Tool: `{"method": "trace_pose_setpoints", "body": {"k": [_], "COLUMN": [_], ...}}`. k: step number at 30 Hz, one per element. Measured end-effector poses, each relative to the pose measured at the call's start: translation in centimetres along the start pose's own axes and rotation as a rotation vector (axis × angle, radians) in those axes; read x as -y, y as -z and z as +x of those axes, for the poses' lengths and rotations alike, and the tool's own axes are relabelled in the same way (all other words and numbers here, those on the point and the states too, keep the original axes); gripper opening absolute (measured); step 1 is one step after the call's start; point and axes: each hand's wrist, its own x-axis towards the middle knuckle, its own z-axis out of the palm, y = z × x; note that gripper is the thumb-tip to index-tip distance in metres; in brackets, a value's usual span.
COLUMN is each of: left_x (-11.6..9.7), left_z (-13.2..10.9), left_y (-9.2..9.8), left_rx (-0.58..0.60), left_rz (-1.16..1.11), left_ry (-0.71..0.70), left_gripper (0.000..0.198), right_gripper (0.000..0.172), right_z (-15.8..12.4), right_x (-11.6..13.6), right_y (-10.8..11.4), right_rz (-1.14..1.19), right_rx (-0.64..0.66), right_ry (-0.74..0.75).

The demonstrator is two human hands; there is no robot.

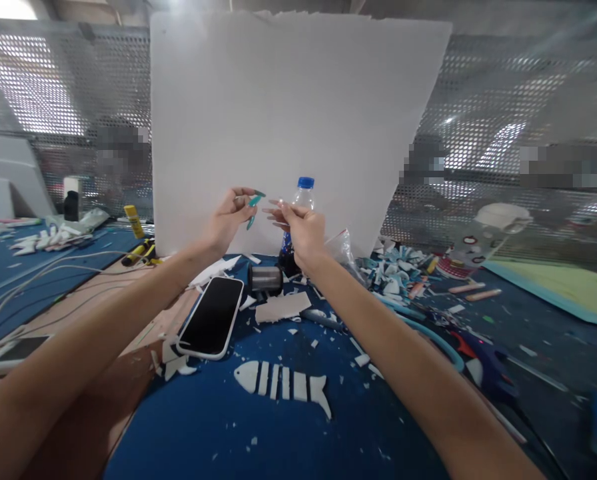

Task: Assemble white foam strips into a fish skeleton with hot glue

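Observation:
Both arms are stretched out over the blue table [258, 433]. My left hand [231, 217] is raised with its fingers pinched on a small teal piece [253, 203]. My right hand [301, 227] is held up right beside it, fingers close together at the fingertips; what they hold, if anything, is too small to make out. A clear bottle with a blue cap [303, 193] stands just behind my right hand. In front of the hands leans a large white foam board [288, 113].
A phone [211, 317] lies face up below my left arm, beside a small metal cylinder [265, 280]. A white fish-skeleton cutout [283, 383] lies near the front. Foam scraps [393, 273], a glue gun [483, 363] and cables [38, 280] surround them. A perforated metal screen [503, 120] backs the table.

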Motion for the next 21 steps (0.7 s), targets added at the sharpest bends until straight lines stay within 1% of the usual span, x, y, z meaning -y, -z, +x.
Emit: {"method": "trace_pose_setpoints", "body": {"k": [7,14,17,21], "left_x": [-0.01,0.01,0.02,-0.20], "left_z": [-0.21,-0.11,-0.06,-0.10], "left_y": [-0.12,0.11,0.19,0.13], "left_rx": [0.019,0.031,0.040,0.014], "left_rz": [-0.027,-0.048,-0.053,-0.054], "left_ry": [-0.003,-0.028,-0.039,-0.056], "left_gripper": [0.022,0.021,0.020,0.021], "right_gripper": [0.014,0.013,0.016,0.020], "right_z": [0.78,0.60,0.40,0.35], "right_x": [0.07,0.14,0.36,0.85], "right_y": [0.32,0.24,0.31,0.47], "right_rz": [-0.013,-0.096,-0.142,-0.176], "right_rx": [-0.014,-0.008,0.032,0.136], "right_ry": [0.039,0.147,0.187,0.179]}}
